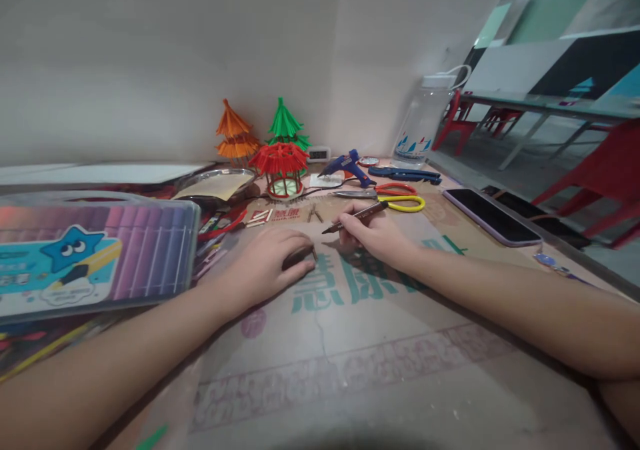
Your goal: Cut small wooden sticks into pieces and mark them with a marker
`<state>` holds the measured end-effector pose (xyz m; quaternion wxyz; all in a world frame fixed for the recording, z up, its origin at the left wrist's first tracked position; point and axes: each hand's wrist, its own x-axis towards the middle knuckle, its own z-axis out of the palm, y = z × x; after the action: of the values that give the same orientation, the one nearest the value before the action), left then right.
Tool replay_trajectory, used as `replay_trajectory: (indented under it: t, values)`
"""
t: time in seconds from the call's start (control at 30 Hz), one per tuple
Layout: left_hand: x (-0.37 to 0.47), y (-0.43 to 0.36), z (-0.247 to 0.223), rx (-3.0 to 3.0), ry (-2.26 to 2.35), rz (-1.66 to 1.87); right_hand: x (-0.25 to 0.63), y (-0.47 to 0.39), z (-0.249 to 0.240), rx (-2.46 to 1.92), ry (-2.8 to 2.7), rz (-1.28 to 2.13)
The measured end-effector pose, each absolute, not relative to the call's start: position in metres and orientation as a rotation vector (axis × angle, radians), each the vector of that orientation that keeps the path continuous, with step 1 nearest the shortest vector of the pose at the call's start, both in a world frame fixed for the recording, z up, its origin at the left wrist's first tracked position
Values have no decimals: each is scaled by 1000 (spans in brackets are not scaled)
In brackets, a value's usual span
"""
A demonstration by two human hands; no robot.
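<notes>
My right hand is closed round a dark brown marker pen, its tip pointing left and down towards my left hand. My left hand rests low over the covered tabletop, thumb and fingers pinched on a small brown stick, of which only a short end shows. Two similar short sticks lie just beyond my hands. Further back stands a small pavilion model with a red fringed roof, brown posts and a round base. An orange-roofed model and a green-roofed one stand behind it.
A case of coloured markers stands at left. A glue gun, scissors, blue cutter and metal tray lie at the back. A water bottle and phone are at right. A wall rises behind.
</notes>
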<state>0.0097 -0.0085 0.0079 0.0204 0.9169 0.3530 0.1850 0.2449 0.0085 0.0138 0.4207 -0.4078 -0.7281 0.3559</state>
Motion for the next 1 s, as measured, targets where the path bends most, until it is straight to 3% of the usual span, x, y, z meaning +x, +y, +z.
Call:
replay_trajectory:
  t: [0.23,0.63,1.0]
  values:
    - [23,-9,12,2993,1190,418,247,11,12,-1011,-1807,842]
    - [27,43,46,3020,1390,452,245,10,14,-1073,-1816,916]
    - [-37,75,50,3131,1244,284,245,12,11,-1070,-1864,978]
